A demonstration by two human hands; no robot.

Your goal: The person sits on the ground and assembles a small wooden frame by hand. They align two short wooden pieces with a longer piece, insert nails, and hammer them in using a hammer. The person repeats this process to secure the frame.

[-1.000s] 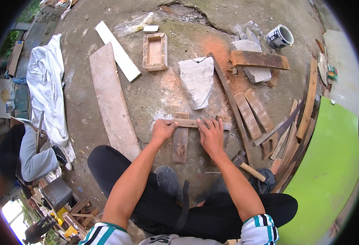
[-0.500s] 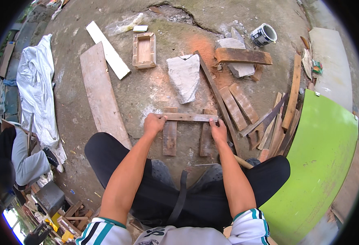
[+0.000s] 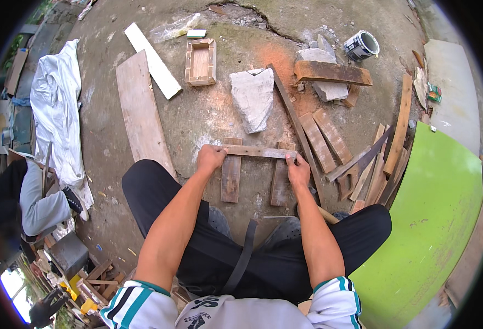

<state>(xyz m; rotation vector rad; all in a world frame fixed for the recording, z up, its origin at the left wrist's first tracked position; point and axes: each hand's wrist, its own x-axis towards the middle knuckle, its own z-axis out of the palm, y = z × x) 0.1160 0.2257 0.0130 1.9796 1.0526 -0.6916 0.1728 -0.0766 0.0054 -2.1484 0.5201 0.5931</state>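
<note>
Crosspiece slat (image 3: 258, 151), gripped at its ends by left hand (image 3: 211, 158) and right hand (image 3: 297, 168): may skew off two loose uprights (image 3: 231, 176).

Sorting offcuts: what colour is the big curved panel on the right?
Bright green panel, clearest in the head view.

Two hands, left hand (image 3: 211, 158) and right hand (image 3: 298, 170), grip one wooden crosspiece (image 3: 259, 151) across two short slats (image 3: 231, 176); one small wooden box (image 3: 200, 62), one paint can (image 3: 360, 46), one long plank (image 3: 141, 115).
</note>
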